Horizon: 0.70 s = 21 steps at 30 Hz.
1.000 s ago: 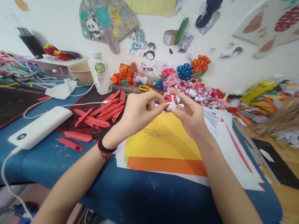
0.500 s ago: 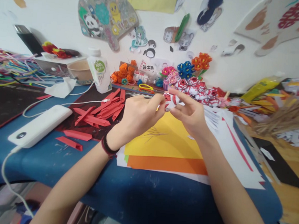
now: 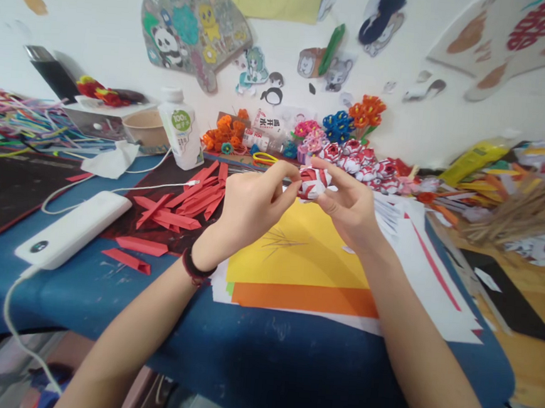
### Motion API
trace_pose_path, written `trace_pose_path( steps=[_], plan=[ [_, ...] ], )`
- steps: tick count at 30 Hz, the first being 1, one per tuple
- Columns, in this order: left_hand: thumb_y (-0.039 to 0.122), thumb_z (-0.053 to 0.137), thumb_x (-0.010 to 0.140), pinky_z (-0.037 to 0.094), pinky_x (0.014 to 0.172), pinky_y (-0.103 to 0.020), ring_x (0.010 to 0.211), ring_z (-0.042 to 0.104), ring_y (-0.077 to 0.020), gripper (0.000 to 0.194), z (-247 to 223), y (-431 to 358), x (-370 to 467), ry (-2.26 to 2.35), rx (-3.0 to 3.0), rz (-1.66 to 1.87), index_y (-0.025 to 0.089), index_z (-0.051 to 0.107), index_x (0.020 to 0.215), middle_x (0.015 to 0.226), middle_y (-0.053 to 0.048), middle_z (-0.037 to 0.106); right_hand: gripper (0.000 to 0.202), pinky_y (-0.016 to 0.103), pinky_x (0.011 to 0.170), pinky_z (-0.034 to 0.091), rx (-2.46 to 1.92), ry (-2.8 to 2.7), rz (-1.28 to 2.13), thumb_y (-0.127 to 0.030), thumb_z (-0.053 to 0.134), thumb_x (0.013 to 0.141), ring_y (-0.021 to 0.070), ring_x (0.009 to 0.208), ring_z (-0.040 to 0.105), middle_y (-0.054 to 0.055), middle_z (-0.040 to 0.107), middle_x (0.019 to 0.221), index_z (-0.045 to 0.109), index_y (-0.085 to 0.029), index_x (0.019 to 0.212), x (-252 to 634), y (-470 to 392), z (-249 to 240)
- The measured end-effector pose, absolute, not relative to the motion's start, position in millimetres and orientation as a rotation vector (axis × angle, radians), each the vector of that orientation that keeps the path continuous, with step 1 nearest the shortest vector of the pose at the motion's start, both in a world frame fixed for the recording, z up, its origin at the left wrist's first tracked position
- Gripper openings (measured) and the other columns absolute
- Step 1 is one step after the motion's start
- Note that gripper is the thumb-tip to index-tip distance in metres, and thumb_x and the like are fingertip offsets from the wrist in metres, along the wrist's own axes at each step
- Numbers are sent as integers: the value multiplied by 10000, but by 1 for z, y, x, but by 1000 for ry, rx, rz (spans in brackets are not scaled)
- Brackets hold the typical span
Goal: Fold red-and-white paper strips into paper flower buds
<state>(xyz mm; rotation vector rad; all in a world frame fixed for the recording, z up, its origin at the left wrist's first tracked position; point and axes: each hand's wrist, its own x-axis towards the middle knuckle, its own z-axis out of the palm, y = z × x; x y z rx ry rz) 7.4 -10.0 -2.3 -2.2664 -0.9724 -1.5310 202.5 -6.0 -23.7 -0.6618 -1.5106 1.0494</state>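
A red-and-white folded paper flower is held up above a stack of coloured paper. My right hand grips it from the right between thumb and fingers. From the left, my left hand pinches at the flower's edge with thumb and forefinger; what exactly lies in the pinch is too small to make out. Beneath the hands are yellow sheets with several thin brown sticks on them. Left of my left hand lies a pile of folded red paper strips. More red-and-white paper flowers sit behind my right hand.
A white power bank with a cable lies at the left, near a white bottle and a brown paper bowl. Orange flowers stand along the wall. At the right are brown stems and a black board.
My left hand's thumb and forefinger have shifted slightly left and opened out around the flower's edge. More of the flower shows now, still in my right hand.
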Motion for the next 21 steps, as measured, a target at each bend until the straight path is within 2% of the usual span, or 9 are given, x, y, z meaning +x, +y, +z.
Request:
trace_pose_path(
  steps=[6, 13, 21],
  plan=[
    [183, 631, 914, 284, 522, -205, 441, 500, -57, 50, -2, -10, 6, -1032, -2333, -1498, 191, 677, 897, 504, 89, 522, 565, 483, 976, 632, -655, -1525, 1035, -483, 845, 806, 293, 1109, 731, 40, 670, 1412, 697, -315, 1325, 204, -4, -24],
    [237, 675, 936, 296, 516, -203, 445, 482, -57, 69, -1, -8, 3, -1006, -2451, -1536, 189, 675, 887, 510, 87, 515, 596, 455, 980, 633, -649, -1535, 1022, -472, 840, 818, 278, 1110, 731, 58, 643, 1462, 679, -282, 1359, 206, -2, -27],
    [251, 647, 962, 308, 523, -207, 452, 458, -59, 81, -4, -5, 2, -957, -2537, -1539, 198, 706, 948, 521, 80, 523, 548, 407, 945, 645, -601, -1563, 998, -409, 833, 844, 256, 1089, 740, 51, 669, 1428, 688, -284, 1357, 209, 2, -31]
  ],
)
